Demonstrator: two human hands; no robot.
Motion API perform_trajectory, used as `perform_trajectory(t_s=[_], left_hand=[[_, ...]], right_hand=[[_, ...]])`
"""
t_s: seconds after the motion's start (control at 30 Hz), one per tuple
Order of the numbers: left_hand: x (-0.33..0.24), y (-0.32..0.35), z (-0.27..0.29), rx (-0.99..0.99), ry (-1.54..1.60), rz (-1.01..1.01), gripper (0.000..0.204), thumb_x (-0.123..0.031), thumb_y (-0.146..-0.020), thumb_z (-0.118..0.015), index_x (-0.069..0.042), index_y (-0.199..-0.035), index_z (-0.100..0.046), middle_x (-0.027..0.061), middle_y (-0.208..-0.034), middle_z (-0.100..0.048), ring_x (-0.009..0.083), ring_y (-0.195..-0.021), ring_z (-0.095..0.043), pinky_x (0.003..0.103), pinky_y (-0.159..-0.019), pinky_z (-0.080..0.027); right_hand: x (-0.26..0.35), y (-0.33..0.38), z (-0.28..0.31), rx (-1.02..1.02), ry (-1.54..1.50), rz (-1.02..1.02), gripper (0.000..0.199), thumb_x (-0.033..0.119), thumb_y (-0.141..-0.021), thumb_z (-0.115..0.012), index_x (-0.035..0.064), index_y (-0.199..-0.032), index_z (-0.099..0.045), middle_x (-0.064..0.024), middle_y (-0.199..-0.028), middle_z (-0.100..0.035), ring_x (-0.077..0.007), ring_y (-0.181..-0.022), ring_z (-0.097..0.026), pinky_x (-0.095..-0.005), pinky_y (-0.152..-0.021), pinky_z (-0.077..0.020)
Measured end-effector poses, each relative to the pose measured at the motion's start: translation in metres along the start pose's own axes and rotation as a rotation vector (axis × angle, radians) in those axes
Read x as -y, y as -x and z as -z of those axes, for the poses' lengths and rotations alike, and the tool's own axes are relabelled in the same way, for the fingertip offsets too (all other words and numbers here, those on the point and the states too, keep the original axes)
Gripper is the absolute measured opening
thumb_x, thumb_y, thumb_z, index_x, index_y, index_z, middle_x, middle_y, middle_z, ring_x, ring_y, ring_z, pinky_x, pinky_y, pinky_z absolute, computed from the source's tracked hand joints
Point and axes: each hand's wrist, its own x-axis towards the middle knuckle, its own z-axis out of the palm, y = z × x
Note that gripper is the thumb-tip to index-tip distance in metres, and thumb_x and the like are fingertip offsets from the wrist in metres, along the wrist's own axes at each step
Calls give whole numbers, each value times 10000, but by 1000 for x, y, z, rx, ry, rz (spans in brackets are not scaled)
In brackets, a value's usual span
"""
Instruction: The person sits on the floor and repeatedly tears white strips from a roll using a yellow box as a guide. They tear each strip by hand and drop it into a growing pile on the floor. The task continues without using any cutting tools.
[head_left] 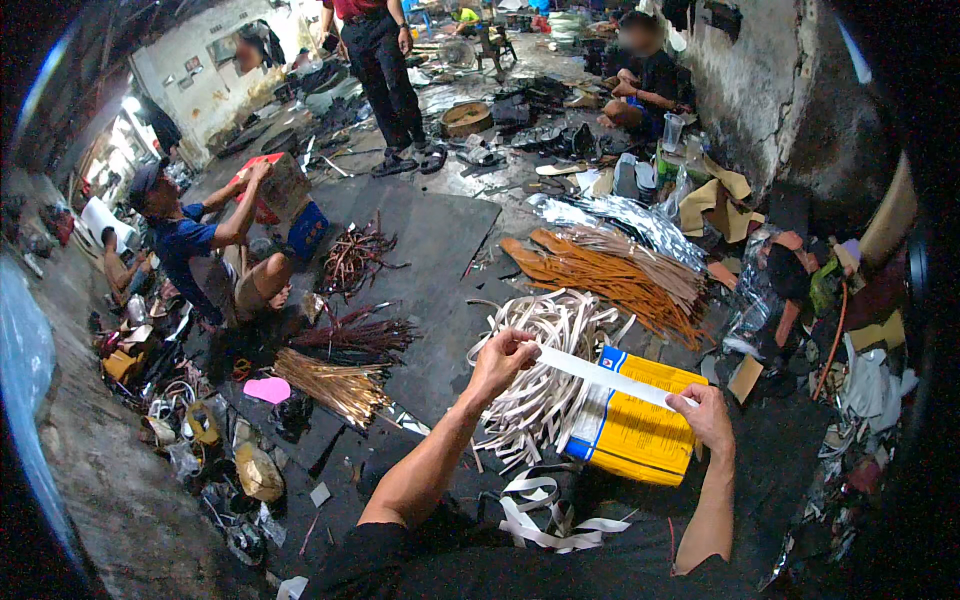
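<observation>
A long white strip point(605, 376) is stretched between my two hands. My left hand point(500, 357) pinches its left end and my right hand point(707, 412) pinches its right end. Under the strip lies a yellow and blue packet point(630, 428) on the dark floor. Beside the packet, below my left hand, is a loose heap of white strips point(545, 345). A few more white strips point(545, 515) lie curled close to my body.
An orange and tan strip pile point(615, 275) lies beyond the white heap, with silver foil point(640, 220) behind it. Dark, reddish and golden bundles point(345, 355) lie at left. A seated person point(205, 255) lifts a box; one stands, another sits far back. Scraps crowd the right wall.
</observation>
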Motion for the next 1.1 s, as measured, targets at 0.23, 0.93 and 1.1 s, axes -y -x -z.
perform_trajectory(t_s=[0.23, 0.93, 1.1], left_hand=[[3, -4, -8, 24, -26, -3, 157, -171, -868, -645, -29, -933, -633, 48, -768, -673, 89, -686, -599, 237, -622, -476], [9, -24, -15, 74, -111, -40, 174, -159, -867, -674, 3, -926, -646, 40, -756, -669, 76, -669, -578, 228, -601, -465], [10, -25, -17, 108, -134, 30, 155, -161, -869, -662, -7, -873, -655, 28, -737, -661, 82, -633, -584, 234, -581, -460]], right_hand=[[-11, 0, 5, -28, 13, -7, 362, 333, -770, -742, -19, -772, -660, -95, -707, -650, -160, -649, -587, -325, -618, -457], [-37, -35, -12, -56, 265, -100, 407, 379, -759, -720, -20, -738, -642, -190, -739, -665, -301, -674, -642, -399, -626, -484], [-48, -39, -17, -49, 265, -152, 391, 358, -729, -735, -11, -715, -609, -179, -710, -632, -281, -658, -611, -392, -599, -453]])
